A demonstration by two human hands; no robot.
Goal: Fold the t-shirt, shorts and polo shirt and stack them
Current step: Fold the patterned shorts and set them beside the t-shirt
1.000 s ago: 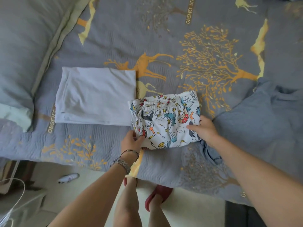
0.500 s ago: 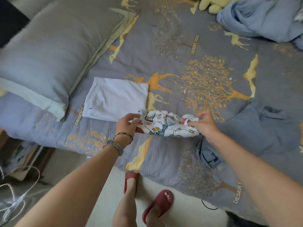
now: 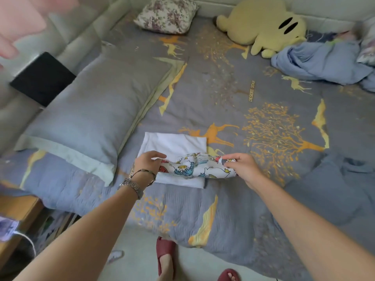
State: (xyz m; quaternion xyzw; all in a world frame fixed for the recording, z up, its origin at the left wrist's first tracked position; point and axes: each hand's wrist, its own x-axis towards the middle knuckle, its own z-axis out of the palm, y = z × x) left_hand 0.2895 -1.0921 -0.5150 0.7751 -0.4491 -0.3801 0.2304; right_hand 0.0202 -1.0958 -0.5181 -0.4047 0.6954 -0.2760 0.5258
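On the bed point(image 3: 233, 94), near its front edge, lies the folded white t-shirt point(image 3: 174, 145). Above it the folded cartoon-print shorts point(image 3: 199, 168) hang between two hands: the left hand point(image 3: 149, 162) pinches their left end, the right hand point(image 3: 244, 167) pinches their right end. The grey-blue polo shirt point(image 3: 332, 185) lies unfolded at right. A grey pillow point(image 3: 97, 110) lies beside the t-shirt, at left.
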